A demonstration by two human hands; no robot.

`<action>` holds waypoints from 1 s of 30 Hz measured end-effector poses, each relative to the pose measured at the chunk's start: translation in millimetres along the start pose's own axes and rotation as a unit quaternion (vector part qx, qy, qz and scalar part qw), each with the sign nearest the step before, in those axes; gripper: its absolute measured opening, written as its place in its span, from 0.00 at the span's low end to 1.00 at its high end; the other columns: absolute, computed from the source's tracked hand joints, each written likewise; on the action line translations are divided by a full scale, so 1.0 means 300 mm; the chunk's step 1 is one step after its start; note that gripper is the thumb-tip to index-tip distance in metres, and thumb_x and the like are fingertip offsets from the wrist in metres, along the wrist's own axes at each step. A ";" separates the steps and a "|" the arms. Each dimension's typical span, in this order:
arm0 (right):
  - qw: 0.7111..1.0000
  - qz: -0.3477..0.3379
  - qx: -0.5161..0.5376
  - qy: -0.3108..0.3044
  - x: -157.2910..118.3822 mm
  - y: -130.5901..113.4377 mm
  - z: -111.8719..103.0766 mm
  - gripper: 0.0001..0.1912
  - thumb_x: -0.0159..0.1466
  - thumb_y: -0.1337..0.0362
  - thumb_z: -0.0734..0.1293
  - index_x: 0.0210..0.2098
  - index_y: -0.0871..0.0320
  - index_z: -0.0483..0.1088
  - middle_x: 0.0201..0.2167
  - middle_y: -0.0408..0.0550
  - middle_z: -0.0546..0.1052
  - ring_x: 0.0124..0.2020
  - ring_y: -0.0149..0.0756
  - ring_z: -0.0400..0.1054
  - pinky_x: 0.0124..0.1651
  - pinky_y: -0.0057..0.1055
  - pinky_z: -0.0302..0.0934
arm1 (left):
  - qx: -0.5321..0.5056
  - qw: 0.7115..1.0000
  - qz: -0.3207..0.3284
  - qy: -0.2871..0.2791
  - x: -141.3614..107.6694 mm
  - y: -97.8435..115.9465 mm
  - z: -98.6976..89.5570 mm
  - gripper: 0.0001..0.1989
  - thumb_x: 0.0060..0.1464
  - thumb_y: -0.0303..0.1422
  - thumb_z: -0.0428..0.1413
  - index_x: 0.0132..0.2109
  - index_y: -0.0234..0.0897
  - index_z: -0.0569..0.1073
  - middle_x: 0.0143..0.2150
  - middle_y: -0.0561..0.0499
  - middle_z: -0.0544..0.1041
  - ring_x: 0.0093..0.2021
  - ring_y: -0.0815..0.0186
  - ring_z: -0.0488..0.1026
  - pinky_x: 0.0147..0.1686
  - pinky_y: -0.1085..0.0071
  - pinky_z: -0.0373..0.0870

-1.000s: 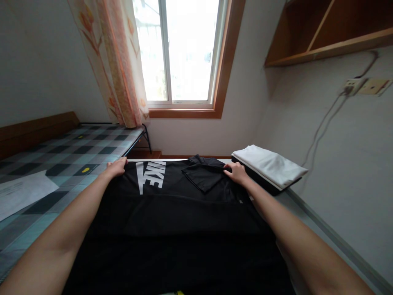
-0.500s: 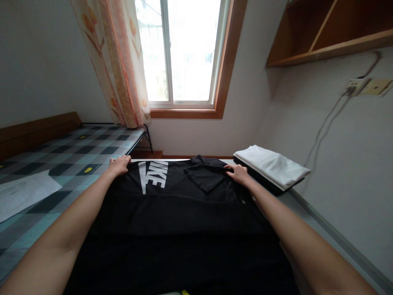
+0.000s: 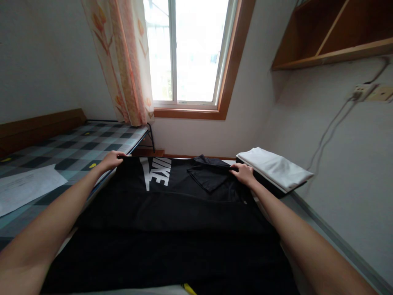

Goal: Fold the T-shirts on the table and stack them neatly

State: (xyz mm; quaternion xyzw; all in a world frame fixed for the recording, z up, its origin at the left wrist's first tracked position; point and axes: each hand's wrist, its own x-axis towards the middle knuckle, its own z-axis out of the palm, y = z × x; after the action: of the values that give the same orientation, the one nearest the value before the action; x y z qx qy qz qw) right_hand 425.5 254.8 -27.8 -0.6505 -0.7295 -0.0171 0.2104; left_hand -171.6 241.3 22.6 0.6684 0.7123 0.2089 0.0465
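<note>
Black, smooth and faintly sheeny, a large fabric shirt [image 3: 172, 215] lies spread across a pale, flat tabletop [image 3: 296, 213] in front of the person, its far edge drawn into a nearly straight line between the two hands. The left hand [image 3: 112, 160] grips the far left corner, thumb and fingertips brought together on the cloth. The right hand [image 3: 243, 173] has its thumb and fingers closed on the far right part, by a dark sleeve [image 3: 207, 176] folded over into a pointed, layered flap with crisp edges. Bold white block lettering [image 3: 161, 171] and a white tapering stripe [image 3: 145, 174] stand out on the matte black near the left hand. A shallow ridge runs across the cloth, and the nearer part is so dark that its folds are hard to make out. A small yellow strip [image 3: 189, 289] shows at the near edge.

Just beyond the right hand sits a folded, softly creased white cloth [image 3: 274, 167] on top of a folded black cloth [image 3: 268, 186]. To the left, a white paper sheet [image 3: 29, 188] lies on a grey, black and teal checked mattress [image 3: 113, 135].
</note>
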 end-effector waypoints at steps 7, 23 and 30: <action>0.978 -0.203 0.008 0.037 -0.230 0.065 -0.108 0.09 0.63 0.62 0.64 0.39 0.52 0.75 0.42 0.51 0.77 0.47 0.46 0.67 0.49 0.41 0.57 | -0.059 0.988 0.132 -0.047 -0.313 -0.136 -0.048 0.15 0.46 0.44 0.51 0.31 0.44 0.80 0.42 0.48 0.80 0.46 0.57 0.75 0.54 0.61 0.68; 0.958 -0.269 -0.086 0.045 -0.397 0.060 -0.180 0.10 0.61 0.69 0.63 0.39 0.52 0.75 0.38 0.49 0.78 0.44 0.44 0.66 0.51 0.42 0.50 | 0.103 0.990 0.100 -0.009 -0.508 -0.117 -0.066 0.17 0.50 0.40 0.48 0.41 0.46 0.80 0.48 0.48 0.79 0.50 0.51 0.74 0.53 0.54 0.67; 0.957 -0.271 -0.103 0.024 -0.434 0.067 -0.166 0.12 0.61 0.70 0.62 0.39 0.53 0.76 0.39 0.48 0.78 0.44 0.43 0.67 0.53 0.43 0.50 | 0.147 0.985 0.084 -0.003 -0.556 -0.114 -0.069 0.17 0.52 0.37 0.48 0.43 0.46 0.79 0.49 0.49 0.79 0.52 0.52 0.73 0.51 0.57 0.67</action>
State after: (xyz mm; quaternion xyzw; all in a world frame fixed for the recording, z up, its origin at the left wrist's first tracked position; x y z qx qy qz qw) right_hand 467.5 120.5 -30.3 -0.4456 -0.8677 -0.1642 0.1472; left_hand -193.8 73.7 -6.3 0.7260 0.6764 0.1031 -0.0685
